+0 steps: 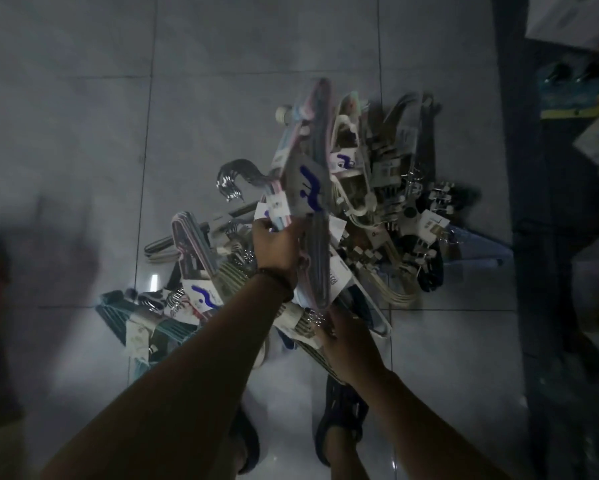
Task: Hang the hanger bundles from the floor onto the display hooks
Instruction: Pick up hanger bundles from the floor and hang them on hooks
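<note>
Left hand (277, 249) is closed around a pastel hanger bundle (312, 188), gripping it near its middle where the white card label with a blue mark sits; the bundle rises up and away from my fingers, lifted above the heap, its chrome hooks (234, 181) curling off to the left of the hand. A dark bracelet (277, 280) circles that wrist. My right hand (346, 341) is lower and nearer to me, at the bottom end of the same bundle, fingers reaching into the hangers there; the blur is heavy, so I cannot tell whether it is clamped on anything or just touching. Beneath both hands the pile of hanger bundles (377, 216) lies spread on the grey tiled floor (83, 133), with a teal bundle (135, 320) at the left edge of the heap, well apart from the right hand. My sandalled foot (339, 420) stands on the floor just short of the pile. Dark shelving (568, 168) runs along the right.
</note>
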